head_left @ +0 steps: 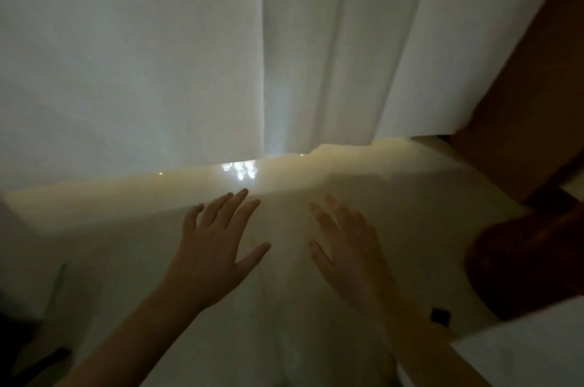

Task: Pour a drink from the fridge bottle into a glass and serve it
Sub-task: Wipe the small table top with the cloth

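Two bare hands, the left hand (215, 247) and right hand (347, 254), hover with fingers spread and empty over a dim glossy pale floor (410, 197), sheer white curtains (158, 54) beyond the fingertips; no fridge, bottle or glass visible, so everything apparently remains undone.

Dim room: pale curtains (189, 54) hang to a glossy cream floor (395, 197), brown wooden furniture (521, 102) at right.

Both hands — the left hand (211, 247) and right hand (350, 250) — hover spread over open pale floor (395, 206). Ahead a white curtain (158, 54) hangs to it; a dark wooden piece (521, 260) crowds the right side.
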